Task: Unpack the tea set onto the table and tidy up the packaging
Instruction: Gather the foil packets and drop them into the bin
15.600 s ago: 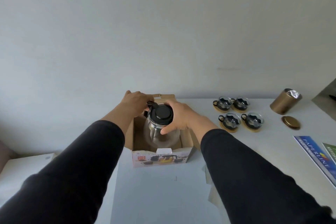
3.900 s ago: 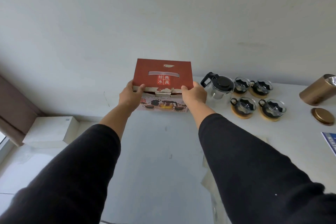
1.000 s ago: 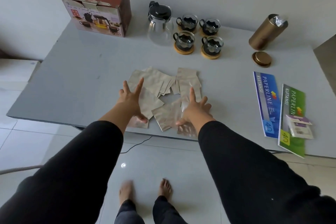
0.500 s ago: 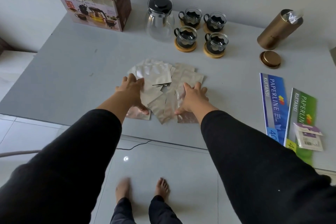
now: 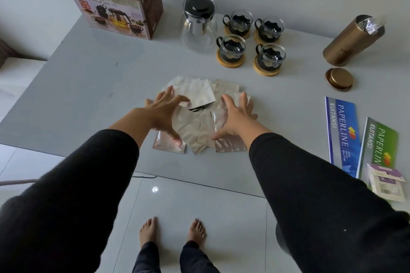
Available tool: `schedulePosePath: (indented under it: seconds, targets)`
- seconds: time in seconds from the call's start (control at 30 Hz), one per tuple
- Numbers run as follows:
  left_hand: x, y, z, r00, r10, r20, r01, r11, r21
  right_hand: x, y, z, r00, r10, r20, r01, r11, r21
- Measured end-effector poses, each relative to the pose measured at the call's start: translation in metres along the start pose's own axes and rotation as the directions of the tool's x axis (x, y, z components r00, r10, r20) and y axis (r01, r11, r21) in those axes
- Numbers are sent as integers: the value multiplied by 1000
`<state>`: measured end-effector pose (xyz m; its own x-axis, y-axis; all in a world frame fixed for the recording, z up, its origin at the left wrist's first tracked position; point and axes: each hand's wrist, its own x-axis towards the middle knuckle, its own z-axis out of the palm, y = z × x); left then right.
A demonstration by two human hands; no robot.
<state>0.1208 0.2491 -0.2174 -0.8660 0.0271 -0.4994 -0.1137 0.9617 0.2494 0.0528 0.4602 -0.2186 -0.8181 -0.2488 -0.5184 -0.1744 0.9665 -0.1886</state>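
With both the left hand (image 5: pixel 163 111) and right hand (image 5: pixel 236 116) spread flat, sweep the packets (image 5: pixel 197 126) at frame centre inward evenly into 1 pile.

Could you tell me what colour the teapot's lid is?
The teapot's lid is black, seen in the head view.

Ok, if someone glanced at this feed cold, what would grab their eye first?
Probably the two spread hands, left hand and right hand, on the heap of silvery packets at the table's near middle. Next, the glass teapot with four cups at the back, and the red box at the far left corner.
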Motion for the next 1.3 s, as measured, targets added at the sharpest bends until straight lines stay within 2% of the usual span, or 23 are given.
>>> schedulePosePath:
  seconds: [0.13, 0.23, 0.47, 0.63, 0.93, 1.1, 1.3]
  targets:
    - [-4, -6, -3, 998, -13, 63, 8, 996, 88, 2, -8, -3, 999, -4, 38, 2, 999, 50]
    - [-4, -4, 5, 999, 34, 30, -38, 986, 160, 4, -17, -1, 998, -62, 6, 62, 996, 66]
    - [1, 1, 8, 989, 52, -135, -53, 999, -3, 7, -23, -3, 978, -160, -133, 182, 968, 173]
    - [3, 4, 9, 989, 35, -144, -33, 999, 17, 7, -21, -7, 979, -153, -138, 183, 955, 236]
    - [7, 13, 4, 995, -23, -95, 28, 998, 52, -2, -17, -16, 992, -1, -128, 48, 931, 362]
    - [9, 15, 9, 995, -51, -86, 54, 998, 40, 1, -19, -22, 988, 154, -17, -121, 833, 541]
    - [14, 12, 11, 990, -33, -138, 33, 999, 3, 7, -25, -22, 962, 271, 35, -237, 764, 600]
